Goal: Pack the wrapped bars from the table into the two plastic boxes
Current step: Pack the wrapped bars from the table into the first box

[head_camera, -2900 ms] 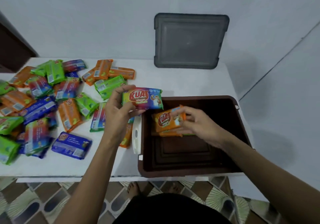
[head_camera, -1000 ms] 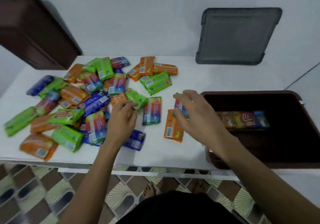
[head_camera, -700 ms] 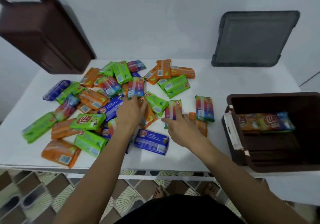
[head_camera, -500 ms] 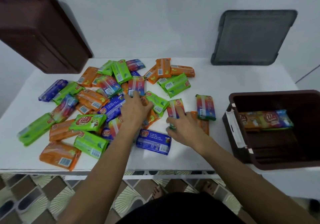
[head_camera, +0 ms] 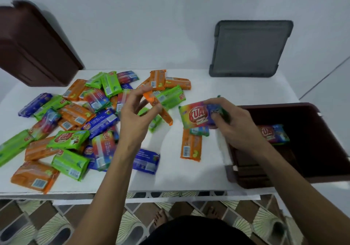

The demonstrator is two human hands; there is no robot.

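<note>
Several wrapped bars in orange, green, blue and rainbow wrappers lie scattered over the left half of the white table [head_camera: 217, 89]. My left hand [head_camera: 136, 117] holds an orange bar [head_camera: 158, 108] lifted edge-on above the pile. My right hand [head_camera: 229, 123] grips a rainbow bar [head_camera: 195, 115], face up, just left of the brown plastic box [head_camera: 310, 176]. That box holds bars [head_camera: 272, 133] along its far side. A second brown box [head_camera: 32, 55] stands tilted against the wall at the back left.
A grey lid [head_camera: 250, 49] leans on the wall at the back right. An orange bar [head_camera: 191, 146] and a blue bar [head_camera: 146, 161] lie near the table's front edge. Patterned floor tiles and my feet show below the table.
Both hands have lifted off the pile, each with a bar: the left raised an orange one, the right carried a rainbow one rightward toward the box.
</note>
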